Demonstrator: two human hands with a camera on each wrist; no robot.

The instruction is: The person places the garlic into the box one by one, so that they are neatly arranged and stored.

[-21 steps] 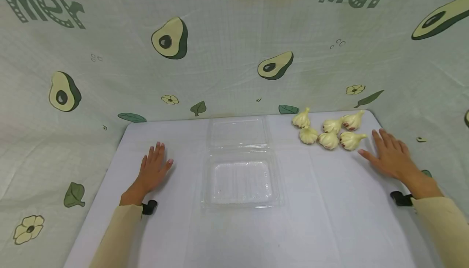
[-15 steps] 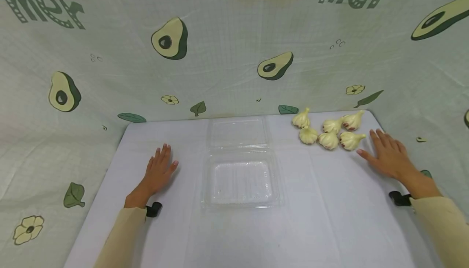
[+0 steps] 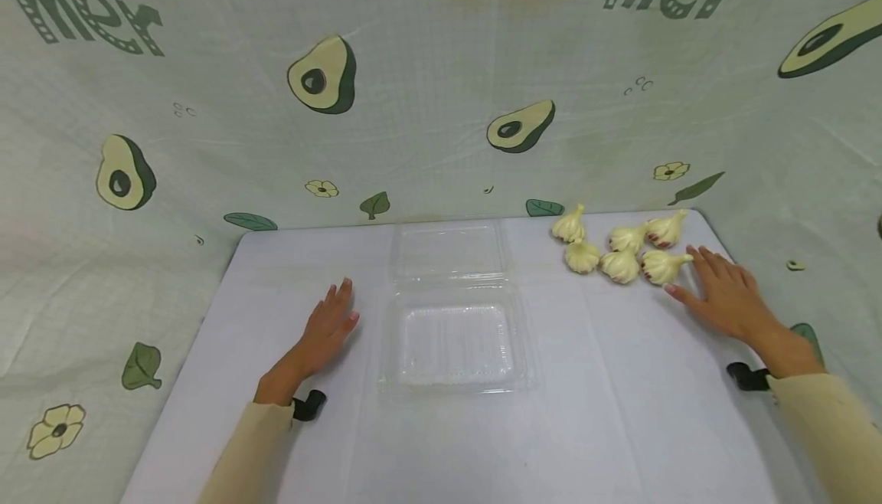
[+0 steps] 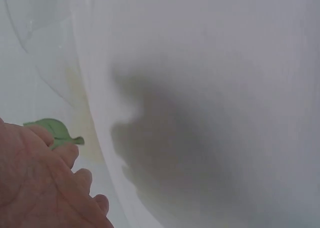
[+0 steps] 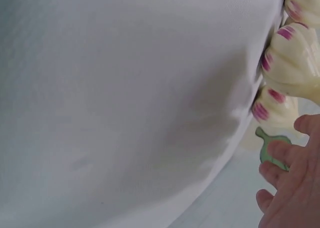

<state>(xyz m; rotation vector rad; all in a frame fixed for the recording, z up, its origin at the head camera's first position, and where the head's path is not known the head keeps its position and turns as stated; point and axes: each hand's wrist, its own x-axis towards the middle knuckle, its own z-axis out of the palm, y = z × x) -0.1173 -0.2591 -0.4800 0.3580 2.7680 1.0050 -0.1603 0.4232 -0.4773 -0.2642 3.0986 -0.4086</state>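
Observation:
Several garlic bulbs (image 3: 620,266), cream with purplish patches, lie in two loose rows at the back right of the table. My right hand (image 3: 730,297) is just right of them, fingers extended, its thumb and index tip close by the front right bulb (image 3: 663,266). In the right wrist view, garlic (image 5: 290,62) shows above my fingertips. An opened clear plastic clamshell container (image 3: 455,391) lies mid-table, its lid (image 3: 449,251) laid back toward the wall. Left of it hovers my left hand (image 3: 329,328), fingers extended and holding nothing, its shadow falling on the tabletop in the left wrist view.
White cloth covers the table (image 3: 441,450). Behind it and along both sides hangs a pale fabric (image 3: 427,90) printed with avocados and leaves, meeting the table's back edge. Each wrist carries a small black camera (image 3: 310,406).
My left hand has moved right and slightly nearer me, toward the container. My right hand has edged left toward the garlic bulbs. The container and bulbs stay in place.

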